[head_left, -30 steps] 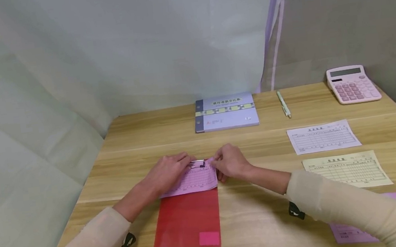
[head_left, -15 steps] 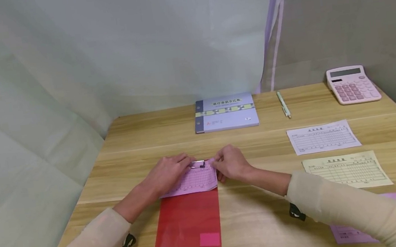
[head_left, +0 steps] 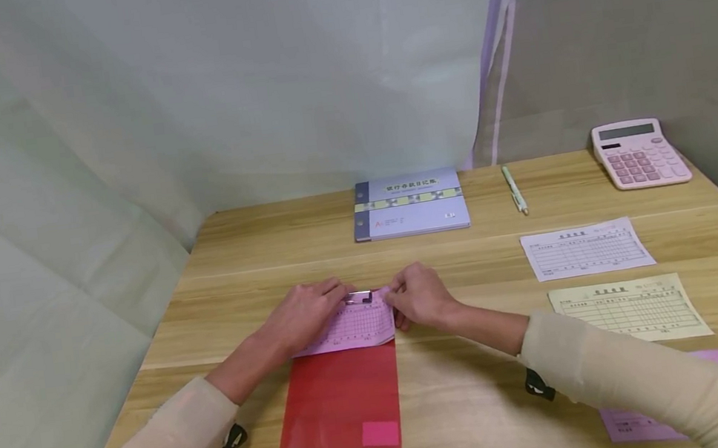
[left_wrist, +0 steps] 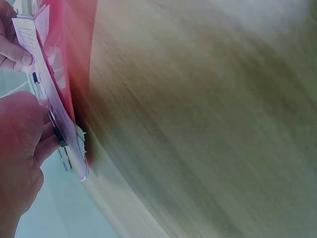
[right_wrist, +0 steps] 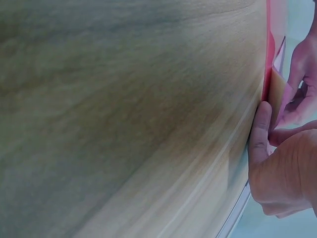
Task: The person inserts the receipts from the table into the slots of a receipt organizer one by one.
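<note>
A red clipboard (head_left: 347,397) lies on the table with a pink printed slip (head_left: 358,326) across its top, under the metal clip (head_left: 363,297). My left hand (head_left: 303,314) covers the upper left of the slip; in the left wrist view its thumb and fingers grip the clip (left_wrist: 58,135). At the slip's upper right corner, my right hand (head_left: 420,295) pinches the paper. The right wrist view has a yellowish sheet (right_wrist: 278,87) with pink paper, standing off the red board. What lies under my left palm is hidden.
To the right lie a white slip (head_left: 587,248), a yellow slip (head_left: 632,310) and another pink slip (head_left: 639,423), partly under my right sleeve. Farther back are an account book (head_left: 409,206), a pen (head_left: 515,190) and a pink calculator (head_left: 639,154). A pink label (head_left: 380,433) marks the clipboard.
Almost nothing differs. Both hands stay at the clip and slip corner, and the clipboard shifts only very slightly.
</note>
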A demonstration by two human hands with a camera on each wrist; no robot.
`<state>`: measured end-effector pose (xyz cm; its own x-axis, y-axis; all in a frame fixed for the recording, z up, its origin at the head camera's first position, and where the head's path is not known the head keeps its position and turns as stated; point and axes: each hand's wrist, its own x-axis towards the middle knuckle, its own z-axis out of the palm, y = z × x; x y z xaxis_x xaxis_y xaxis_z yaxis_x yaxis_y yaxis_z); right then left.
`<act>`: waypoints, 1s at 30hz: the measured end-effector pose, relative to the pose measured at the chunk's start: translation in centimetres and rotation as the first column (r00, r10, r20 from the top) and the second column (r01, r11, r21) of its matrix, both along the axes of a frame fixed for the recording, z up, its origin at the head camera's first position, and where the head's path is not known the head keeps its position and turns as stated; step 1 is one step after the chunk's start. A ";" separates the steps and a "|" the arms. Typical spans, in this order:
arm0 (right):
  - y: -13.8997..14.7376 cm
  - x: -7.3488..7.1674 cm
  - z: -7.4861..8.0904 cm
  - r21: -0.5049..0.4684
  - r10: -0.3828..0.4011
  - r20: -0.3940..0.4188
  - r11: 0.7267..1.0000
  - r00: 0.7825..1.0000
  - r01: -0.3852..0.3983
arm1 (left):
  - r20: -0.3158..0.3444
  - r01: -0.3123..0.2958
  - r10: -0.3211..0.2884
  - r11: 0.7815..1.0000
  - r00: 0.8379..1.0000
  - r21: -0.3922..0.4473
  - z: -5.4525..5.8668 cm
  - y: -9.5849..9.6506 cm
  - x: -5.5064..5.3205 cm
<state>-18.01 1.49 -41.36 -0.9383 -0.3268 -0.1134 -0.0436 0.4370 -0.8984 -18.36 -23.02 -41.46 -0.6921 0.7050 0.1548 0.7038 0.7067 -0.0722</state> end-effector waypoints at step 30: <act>-0.1 -0.2 0.1 0.008 0.012 0.011 1.000 1.000 -0.012 | 0.003 -0.040 0.040 0.999 0.999 0.015 -0.2 0.2 0.4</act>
<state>-18.17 1.35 -41.29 -0.9328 -0.3375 -0.1262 -0.0393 0.4435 -0.8954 -17.98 -22.85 -41.65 -0.7205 0.6740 0.1631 0.6748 0.7357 -0.0590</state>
